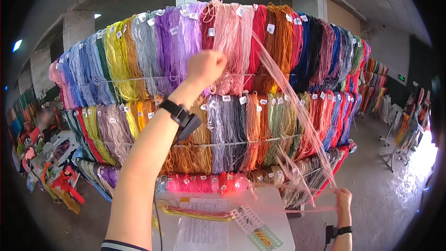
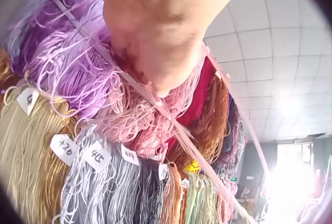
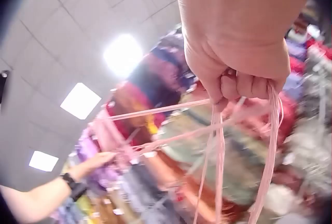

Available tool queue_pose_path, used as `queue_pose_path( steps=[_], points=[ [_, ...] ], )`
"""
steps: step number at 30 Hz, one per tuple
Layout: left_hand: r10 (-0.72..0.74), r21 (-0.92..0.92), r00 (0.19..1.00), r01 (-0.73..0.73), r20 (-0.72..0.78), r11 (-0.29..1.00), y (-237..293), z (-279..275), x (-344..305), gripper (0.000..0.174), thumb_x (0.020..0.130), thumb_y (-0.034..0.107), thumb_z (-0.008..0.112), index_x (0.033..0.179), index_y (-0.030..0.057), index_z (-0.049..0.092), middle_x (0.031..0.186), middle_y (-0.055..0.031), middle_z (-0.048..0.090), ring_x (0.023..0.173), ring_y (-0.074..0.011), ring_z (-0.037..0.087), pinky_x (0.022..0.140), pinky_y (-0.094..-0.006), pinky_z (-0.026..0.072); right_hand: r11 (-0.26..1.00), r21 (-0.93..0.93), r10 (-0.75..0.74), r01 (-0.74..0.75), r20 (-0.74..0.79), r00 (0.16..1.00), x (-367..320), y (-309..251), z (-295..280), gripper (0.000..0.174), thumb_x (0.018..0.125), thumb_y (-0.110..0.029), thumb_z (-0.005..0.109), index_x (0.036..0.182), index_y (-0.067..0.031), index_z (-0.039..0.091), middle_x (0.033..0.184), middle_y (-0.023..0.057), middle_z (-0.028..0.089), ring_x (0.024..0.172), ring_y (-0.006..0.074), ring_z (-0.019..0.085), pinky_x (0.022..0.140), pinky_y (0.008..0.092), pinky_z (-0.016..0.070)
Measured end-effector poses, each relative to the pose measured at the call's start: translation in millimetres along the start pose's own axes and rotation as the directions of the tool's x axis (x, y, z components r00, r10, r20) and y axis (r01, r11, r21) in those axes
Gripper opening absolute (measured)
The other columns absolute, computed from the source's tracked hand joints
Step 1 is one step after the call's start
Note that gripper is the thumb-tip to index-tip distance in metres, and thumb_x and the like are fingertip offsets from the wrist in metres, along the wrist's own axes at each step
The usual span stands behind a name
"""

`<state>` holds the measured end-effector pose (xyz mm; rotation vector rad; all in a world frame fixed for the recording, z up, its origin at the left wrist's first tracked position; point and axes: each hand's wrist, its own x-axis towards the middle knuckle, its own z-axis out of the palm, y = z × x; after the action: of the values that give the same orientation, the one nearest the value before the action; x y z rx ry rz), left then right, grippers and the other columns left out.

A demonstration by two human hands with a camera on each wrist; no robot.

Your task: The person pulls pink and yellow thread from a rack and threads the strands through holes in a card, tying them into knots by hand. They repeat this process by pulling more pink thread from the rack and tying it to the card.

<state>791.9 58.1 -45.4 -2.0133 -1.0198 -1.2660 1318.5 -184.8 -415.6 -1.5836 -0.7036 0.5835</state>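
Fingers of the left hand (image 1: 206,66) are curled inward, close before the upper row of the rack; the hand's own back hides what, if anything, they grip. A black strap (image 1: 174,111) circles that wrist. Purple skeins (image 1: 179,51) hang just to the left of the hand, and pale pink skeins (image 1: 233,35) hang behind it and to its right, with small white tags on several.

Below, on a pale table (image 1: 278,204), lie a yellow and pink bundle of thread (image 1: 193,212), printed sheets (image 1: 202,232) and, right of these, a patterned card (image 1: 262,238).

Farther right, long pink strands (image 1: 297,104) run taut and slanting from beside the pale pink skeins down to the right hand (image 1: 344,201), crossing in front of red, brown and green skeins. The right fingers are folded tightly round the strands, and several lengths dangle below them in the right wrist view. The right hand is well apart from the left and lower, past the table's right edge, with a black band (image 1: 343,230) on its wrist.
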Motion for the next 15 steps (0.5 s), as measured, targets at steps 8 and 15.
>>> queue_pose_path(
  steps=[8, 15],
  points=[
    [-0.216, 0.065, 0.893, 0.262, -0.395, 0.963, 23, 15, 64, 0.024, 0.083, 0.031, 0.07, 0.083, 0.0074, 0.065, 0.093, -0.0108, 0.065, 0.08, -0.0313, 0.065, 0.069, -0.0423, 0.051, 0.872, 0.415, 0.296, -0.26, -0.022, 0.955, -17, 57, -84, 0.01, 0.088, -0.012, 0.061, 0.079, -0.0076, 0.059, 0.063, 0.0021, 0.057, 0.046, 0.0112, 0.051, 0.04, 0.0227, 0.0403],
    [-0.242, 0.036, 0.928, 0.262, -0.283, 0.964, 14, -6, 46, 0.018, 0.088, 0.026, 0.064, 0.088, 0.009, 0.071, 0.09, -0.0101, 0.07, 0.081, -0.0311, 0.067, 0.069, -0.0415, 0.0507, 0.854, 0.459, 0.267, -0.244, 0.015, 0.964, -25, 57, -82, 0.012, 0.091, -0.015, 0.06, 0.083, -0.0065, 0.061, 0.065, 0.0039, 0.059, 0.047, 0.0101, 0.053, 0.04, 0.0223, 0.0418]
  ],
)
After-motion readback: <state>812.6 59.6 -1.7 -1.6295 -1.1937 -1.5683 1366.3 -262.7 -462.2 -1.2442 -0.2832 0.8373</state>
